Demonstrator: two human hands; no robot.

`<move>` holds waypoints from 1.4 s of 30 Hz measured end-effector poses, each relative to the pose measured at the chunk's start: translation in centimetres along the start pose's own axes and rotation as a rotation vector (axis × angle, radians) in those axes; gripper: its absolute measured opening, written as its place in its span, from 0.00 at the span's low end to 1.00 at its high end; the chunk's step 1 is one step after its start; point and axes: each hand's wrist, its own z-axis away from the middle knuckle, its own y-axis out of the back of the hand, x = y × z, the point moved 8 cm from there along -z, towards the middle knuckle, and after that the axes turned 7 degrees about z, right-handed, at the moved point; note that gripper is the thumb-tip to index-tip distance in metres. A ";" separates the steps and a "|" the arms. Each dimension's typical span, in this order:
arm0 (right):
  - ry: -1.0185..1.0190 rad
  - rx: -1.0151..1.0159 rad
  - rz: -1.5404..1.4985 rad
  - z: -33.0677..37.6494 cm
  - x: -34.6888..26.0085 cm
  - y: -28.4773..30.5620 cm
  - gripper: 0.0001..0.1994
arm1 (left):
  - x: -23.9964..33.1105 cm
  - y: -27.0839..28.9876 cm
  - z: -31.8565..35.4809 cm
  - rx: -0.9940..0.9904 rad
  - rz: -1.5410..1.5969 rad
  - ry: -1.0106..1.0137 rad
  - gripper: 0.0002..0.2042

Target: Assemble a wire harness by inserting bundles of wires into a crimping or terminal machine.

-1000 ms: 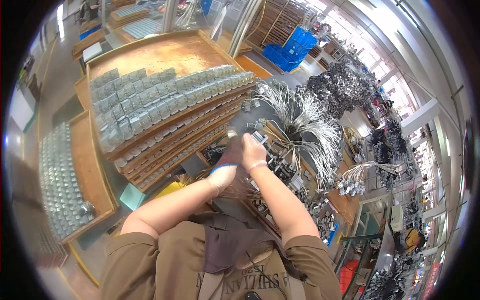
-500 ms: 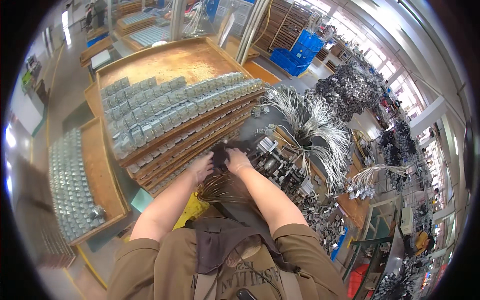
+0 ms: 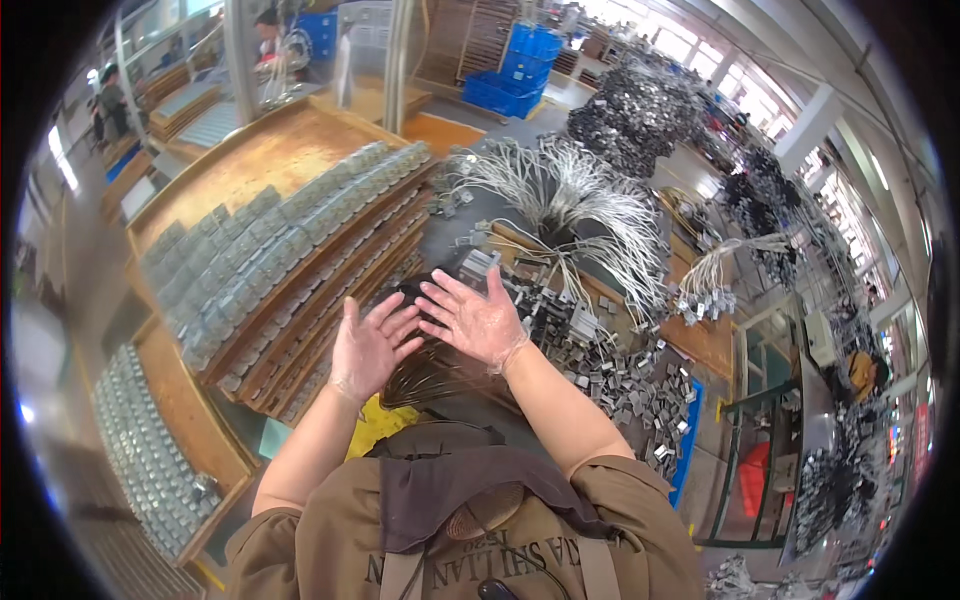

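Note:
My left hand [image 3: 372,343] and my right hand [image 3: 472,315] are raised side by side in front of me, both in thin clear gloves, fingers spread, holding nothing. Just below and behind them lies a fan of thin dark wires [image 3: 435,372] with a dark clump at its top. To the left slopes a stack of wooden trays [image 3: 300,300] filled with rows of small grey metal parts [image 3: 270,235]. Beyond my right hand spreads a big bundle of white wires [image 3: 580,205] over loose metal parts [image 3: 600,365].
A second wooden tray of grey parts [image 3: 140,450] stands at the lower left. Blue crates [image 3: 520,70] sit at the back; other people work at the far left. A blue bin edge [image 3: 690,440] and heaps of wired parts [image 3: 640,110] fill the right.
My hands were closed together on something dark and small over the wires; now they have come apart and opened with fingers spread. The view has tilted slightly.

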 end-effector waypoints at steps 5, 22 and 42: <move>0.135 0.005 -0.028 1.3 -1.6 -0.6 0.46 | -0.7 -9.3 1.3 -0.171 -1.390 -0.610 0.31; 0.525 0.591 0.838 3.7 -2.5 1.2 0.13 | -1.2 -7.7 -1.3 0.093 -1.475 -0.701 0.06; 0.448 0.123 1.301 7.1 -2.5 -5.4 0.24 | -1.1 -10.1 3.1 -0.277 -1.337 -0.020 0.12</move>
